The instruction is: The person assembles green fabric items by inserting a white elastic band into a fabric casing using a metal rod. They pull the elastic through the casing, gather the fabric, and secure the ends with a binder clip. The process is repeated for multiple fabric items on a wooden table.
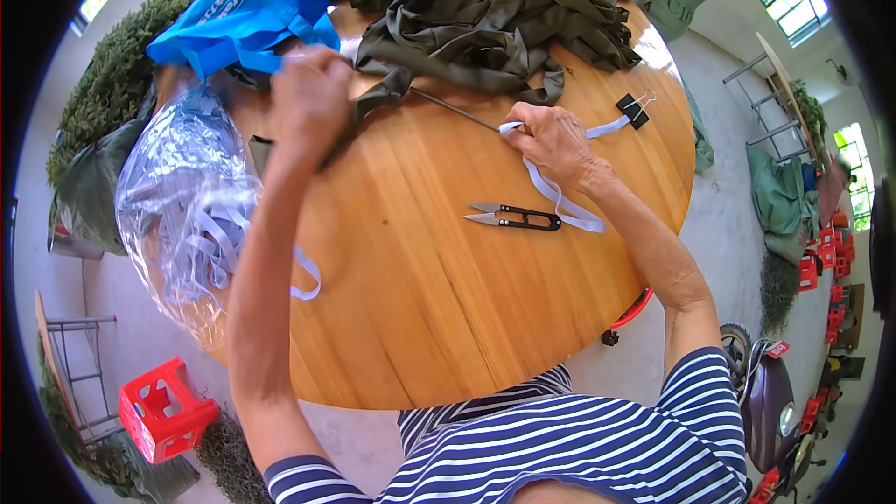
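My left hand (313, 98), blurred by motion, is closed at a dark olive fabric strip (378, 91), which hangs below it and blurs along with it. A thin dark rod (453, 110) runs from the strip to the fingertips of my right hand (557, 145). Those fingers pinch a white elastic band (551, 189) beside the rod's end. One length of the band reaches a black binder clip (633, 111) at the table's right; another loops down near black-handled thread snips (513, 216). How the rod joins the band is hidden by my fingers.
A large pile of olive fabric strips (485, 9) covers the far side of the round wooden table (401, 317). At its left lie a blue bag (238, 19) and a clear plastic bag (177, 196) with white elastic. A red stool (166, 409) stands lower left, a scooter (773, 401) lower right.
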